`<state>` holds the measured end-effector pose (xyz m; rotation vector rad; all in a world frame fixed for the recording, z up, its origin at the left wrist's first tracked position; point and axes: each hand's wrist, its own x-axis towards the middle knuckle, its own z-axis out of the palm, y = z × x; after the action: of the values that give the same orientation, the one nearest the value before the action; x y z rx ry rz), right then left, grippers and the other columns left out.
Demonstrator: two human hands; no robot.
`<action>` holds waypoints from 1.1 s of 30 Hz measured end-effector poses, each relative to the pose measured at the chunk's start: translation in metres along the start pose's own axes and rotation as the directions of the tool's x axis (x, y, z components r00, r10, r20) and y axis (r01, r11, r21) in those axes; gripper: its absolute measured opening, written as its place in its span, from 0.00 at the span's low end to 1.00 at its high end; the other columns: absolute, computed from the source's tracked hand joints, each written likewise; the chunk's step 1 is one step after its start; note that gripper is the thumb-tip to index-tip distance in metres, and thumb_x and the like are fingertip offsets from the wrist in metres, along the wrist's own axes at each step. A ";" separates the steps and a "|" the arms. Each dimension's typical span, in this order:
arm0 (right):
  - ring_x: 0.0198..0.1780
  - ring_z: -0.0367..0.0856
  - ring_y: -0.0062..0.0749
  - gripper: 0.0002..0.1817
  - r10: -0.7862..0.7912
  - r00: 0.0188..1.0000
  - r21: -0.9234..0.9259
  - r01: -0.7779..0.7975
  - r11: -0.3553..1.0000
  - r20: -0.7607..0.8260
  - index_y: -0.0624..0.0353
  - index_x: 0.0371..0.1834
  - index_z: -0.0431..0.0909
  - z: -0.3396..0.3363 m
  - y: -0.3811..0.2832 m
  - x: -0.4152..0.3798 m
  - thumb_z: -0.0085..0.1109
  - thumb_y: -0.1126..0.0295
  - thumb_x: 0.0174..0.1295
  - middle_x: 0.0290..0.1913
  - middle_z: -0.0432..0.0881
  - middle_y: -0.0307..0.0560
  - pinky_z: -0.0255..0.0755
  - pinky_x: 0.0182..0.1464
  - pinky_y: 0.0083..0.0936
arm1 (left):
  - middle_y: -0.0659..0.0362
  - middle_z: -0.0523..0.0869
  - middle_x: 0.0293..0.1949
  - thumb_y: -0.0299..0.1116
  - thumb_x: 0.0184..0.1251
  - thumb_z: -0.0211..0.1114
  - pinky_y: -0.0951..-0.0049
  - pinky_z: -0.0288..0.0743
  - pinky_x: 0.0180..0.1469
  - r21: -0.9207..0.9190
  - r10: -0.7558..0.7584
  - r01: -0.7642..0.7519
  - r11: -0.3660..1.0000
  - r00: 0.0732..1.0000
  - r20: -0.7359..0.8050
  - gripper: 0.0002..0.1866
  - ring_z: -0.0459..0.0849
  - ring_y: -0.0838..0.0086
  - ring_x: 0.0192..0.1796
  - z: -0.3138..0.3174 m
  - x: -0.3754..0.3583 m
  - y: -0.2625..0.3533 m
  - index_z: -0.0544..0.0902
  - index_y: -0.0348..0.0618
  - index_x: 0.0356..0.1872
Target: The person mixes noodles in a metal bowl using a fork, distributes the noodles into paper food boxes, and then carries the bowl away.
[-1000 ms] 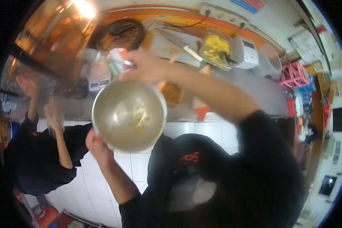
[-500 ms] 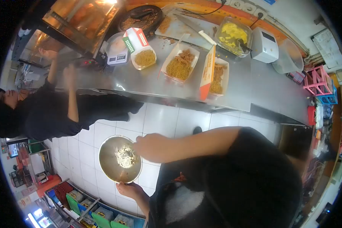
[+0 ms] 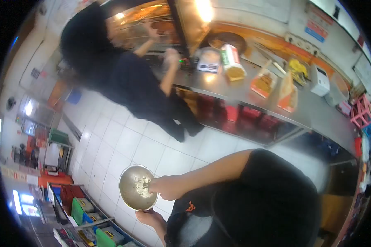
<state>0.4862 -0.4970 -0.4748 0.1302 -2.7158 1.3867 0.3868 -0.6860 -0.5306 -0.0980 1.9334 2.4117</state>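
Note:
A round metal bowl (image 3: 130,188) with pale, crumbly food (image 3: 142,181) inside is held over the tiled floor. At its lower edge my left hand (image 3: 150,217) grips the rim. My right hand (image 3: 165,187) is closed at the bowl's right side around a metal utensil (image 3: 146,185), whose end reaches into the food. Most of the handle is hidden by the fingers.
A co-worker in dark clothes (image 3: 132,78) stands by a lit food warmer (image 3: 144,20). The steel counter (image 3: 243,90) carries a scale (image 3: 209,60), noodle boxes (image 3: 261,83) and a yellow-food container (image 3: 297,71). Bins (image 3: 80,208) stand lower left.
The view has swung left, so the counter appears farther right and the co-worker nearer the middle. The bowl stays between both hands, now slightly lower in view.

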 end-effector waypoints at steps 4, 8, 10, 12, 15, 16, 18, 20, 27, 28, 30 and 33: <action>0.49 0.77 0.44 0.28 -0.159 0.984 0.200 0.172 0.965 -0.076 0.63 0.60 0.66 -0.006 -0.022 0.070 0.60 0.72 0.56 0.56 0.69 0.55 0.74 0.51 0.35 | 0.55 0.75 0.33 0.35 0.63 0.49 0.73 0.68 0.35 0.011 -0.035 0.033 0.999 0.990 0.135 0.12 0.75 0.72 0.35 -0.028 0.095 0.022 0.72 0.34 0.33; 0.43 0.77 0.34 0.28 -0.030 0.976 0.178 0.070 0.982 -0.216 0.62 0.59 0.66 -0.016 -0.006 0.137 0.63 0.72 0.55 0.52 0.71 0.50 0.72 0.46 0.33 | 0.50 0.77 0.38 0.36 0.64 0.49 0.67 0.72 0.40 0.223 0.112 -0.141 0.965 0.984 0.140 0.15 0.78 0.66 0.41 -0.068 0.207 -0.006 0.74 0.30 0.39; 0.40 0.80 0.33 0.24 -0.030 0.952 0.181 0.089 0.979 -0.306 0.63 0.56 0.69 -0.021 0.022 0.166 0.61 0.71 0.56 0.51 0.73 0.52 0.73 0.45 0.30 | 0.53 0.80 0.41 0.38 0.63 0.56 0.65 0.71 0.37 0.663 0.234 -0.321 0.677 0.947 0.220 0.15 0.77 0.67 0.41 -0.082 0.261 -0.021 0.76 0.37 0.45; 0.36 0.80 0.31 0.22 0.085 0.919 0.191 -0.011 0.982 -0.385 0.63 0.54 0.70 -0.025 0.057 0.206 0.61 0.72 0.56 0.51 0.74 0.52 0.74 0.44 0.29 | 0.46 0.80 0.35 0.27 0.55 0.59 0.59 0.70 0.42 0.678 0.397 -0.588 0.441 0.805 0.440 0.12 0.75 0.56 0.37 -0.063 0.281 0.010 0.79 0.31 0.39; 0.34 0.80 0.30 0.20 0.182 0.878 0.269 -0.063 0.961 -0.442 0.62 0.52 0.71 -0.040 0.103 0.288 0.61 0.71 0.56 0.48 0.75 0.50 0.74 0.43 0.30 | 0.47 0.80 0.34 0.28 0.56 0.59 0.60 0.70 0.41 0.665 0.369 -0.522 0.534 0.852 0.371 0.12 0.75 0.58 0.36 -0.016 0.346 0.016 0.78 0.32 0.39; 0.34 0.79 0.30 0.19 0.234 0.862 0.314 -0.092 0.945 -0.450 0.62 0.50 0.72 -0.048 0.113 0.320 0.61 0.71 0.55 0.46 0.75 0.50 0.74 0.42 0.30 | 0.48 0.80 0.34 0.29 0.56 0.59 0.61 0.70 0.40 0.632 0.338 -0.470 0.617 0.883 0.327 0.12 0.75 0.59 0.36 0.002 0.372 0.016 0.78 0.33 0.39; 0.34 0.79 0.30 0.18 0.223 0.858 0.293 -0.090 0.952 -0.462 0.61 0.50 0.72 -0.057 0.136 0.391 0.61 0.71 0.56 0.46 0.75 0.49 0.74 0.40 0.29 | 0.49 0.80 0.34 0.29 0.57 0.58 0.62 0.70 0.40 0.552 0.243 -0.338 0.762 0.940 0.240 0.11 0.75 0.60 0.35 0.040 0.425 0.016 0.78 0.33 0.39; 0.34 0.78 0.31 0.17 0.167 0.857 0.239 -0.053 0.969 -0.487 0.60 0.48 0.72 -0.073 0.160 0.472 0.61 0.72 0.55 0.46 0.75 0.48 0.74 0.39 0.29 | 0.50 0.80 0.34 0.30 0.57 0.58 0.63 0.70 0.39 0.431 0.153 -0.217 0.876 0.972 0.178 0.11 0.75 0.61 0.35 0.078 0.480 0.019 0.78 0.34 0.39; 0.41 0.78 0.41 0.19 0.010 0.900 0.015 -0.004 1.000 -0.436 0.59 0.47 0.72 -0.110 0.268 0.742 0.60 0.69 0.49 0.42 0.77 0.50 0.73 0.44 0.36 | 0.53 0.80 0.34 0.32 0.60 0.58 0.66 0.69 0.36 0.223 -0.026 -0.029 0.974 0.970 0.240 0.10 0.75 0.65 0.33 0.218 0.666 0.009 0.77 0.37 0.38; 0.43 0.78 0.43 0.20 0.104 0.937 -0.001 -0.110 0.994 -0.333 0.59 0.47 0.72 -0.115 0.292 0.770 0.60 0.69 0.48 0.42 0.78 0.51 0.73 0.45 0.38 | 0.53 0.80 0.34 0.32 0.60 0.58 0.67 0.69 0.36 0.209 -0.041 -0.014 0.978 0.965 0.258 0.10 0.75 0.66 0.33 0.237 0.695 0.005 0.77 0.37 0.38; 0.43 0.78 0.45 0.18 0.143 0.945 -0.101 -0.180 0.979 -0.295 0.60 0.44 0.74 -0.116 0.356 0.809 0.59 0.66 0.48 0.40 0.79 0.54 0.73 0.44 0.39 | 0.54 0.80 0.33 0.33 0.61 0.58 0.68 0.69 0.35 0.198 -0.061 -0.001 0.980 0.949 0.309 0.10 0.74 0.67 0.32 0.272 0.757 -0.003 0.77 0.38 0.38; 0.36 0.80 0.54 0.21 0.364 0.931 -0.320 -0.357 0.878 -0.039 0.66 0.25 0.81 -0.099 0.466 0.842 0.55 0.54 0.53 0.31 0.81 0.65 0.72 0.41 0.49 | 0.56 0.80 0.33 0.34 0.61 0.57 0.69 0.69 0.34 0.189 -0.066 -0.010 0.982 0.917 0.393 0.09 0.74 0.69 0.32 0.322 0.854 -0.006 0.77 0.39 0.38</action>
<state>-0.3994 -0.1738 -0.6915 -0.4078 -3.0501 0.9791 -0.4695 -0.3712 -0.5354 0.3433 1.9291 2.0147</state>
